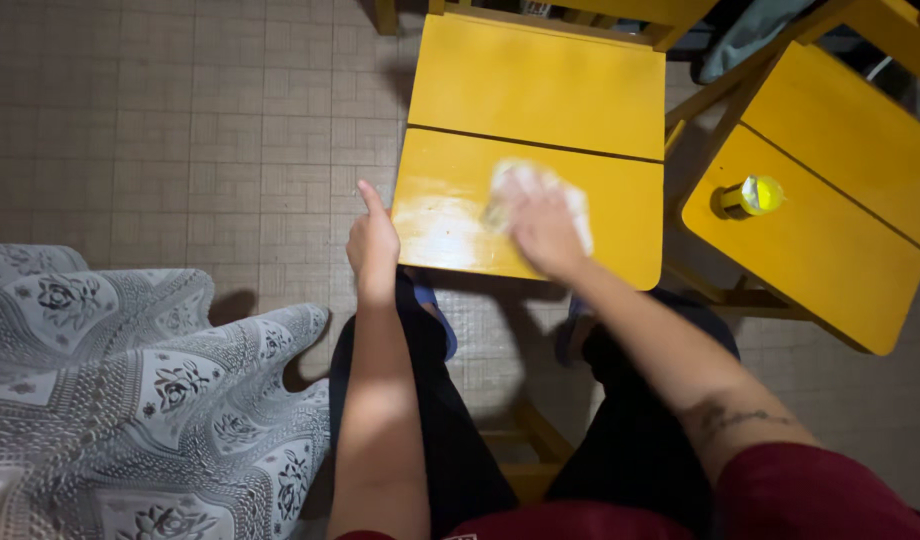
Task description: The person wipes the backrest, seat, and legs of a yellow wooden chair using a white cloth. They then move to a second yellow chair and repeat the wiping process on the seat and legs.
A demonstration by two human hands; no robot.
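Note:
A yellow wooden stool (460, 215) stands in front of my knees, its seat made of two boards. My right hand (540, 228) presses a white cloth (570, 195) flat against the near board; the hand and cloth are blurred with motion. A glossy wet patch (435, 215) shines on the board left of the cloth. My left hand (372, 240) grips the stool's near left edge, its thumb sticking up along the side.
A second yellow stool (830, 250) stands to the right with a small yellow-capped bottle (755, 195) lying on it. A grey patterned fabric (130, 390) covers something at lower left. Tiled floor (180, 120) lies around, and more yellow furniture (630, 10) stands at the top.

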